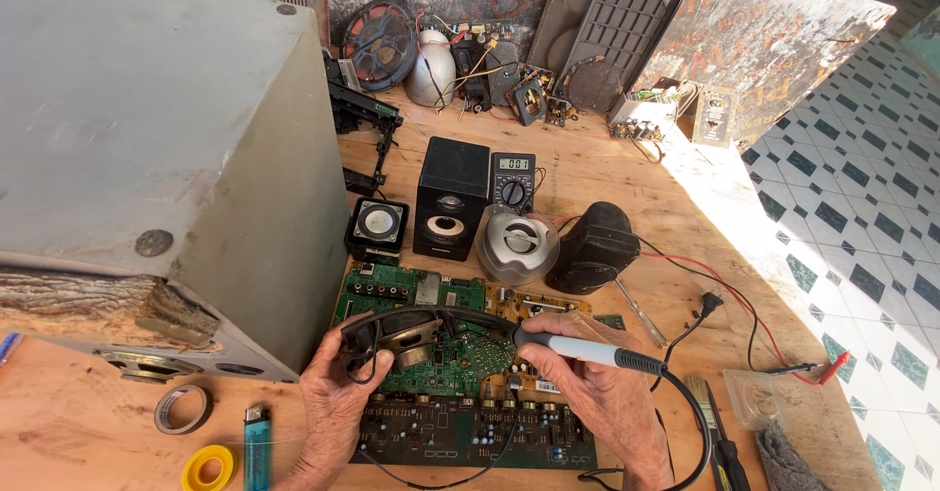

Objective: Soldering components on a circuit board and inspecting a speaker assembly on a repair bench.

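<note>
Big grey cabinet [147, 139], matte, scuffed, chipped wood at its lower edge, fills the left of the raw plywood bench [627, 168]. Green circuit board [431, 374], flat, rectangular, dense with small parts, lies at bench front under both hands. Behind it in a row: small square speaker [377, 225], black box speaker [451, 197], shiny round silver speaker [517, 244], rounded black speaker [593, 248], with a multimeter [512, 180] further back. Left hand [333, 393] grips an oval speaker driver [392, 339], dark metal frame, tilted over the board's left half. Right hand [597, 388] is closed around a soldering iron [578, 350], grey-blue handle with black collar, long axis near horizontal, tip pointing left toward the driver, black cord trailing off right and down. Front left: tape roll [183, 408], yellow roll [208, 468], blue translucent lighter [257, 447] standing lengthwise.
</note>
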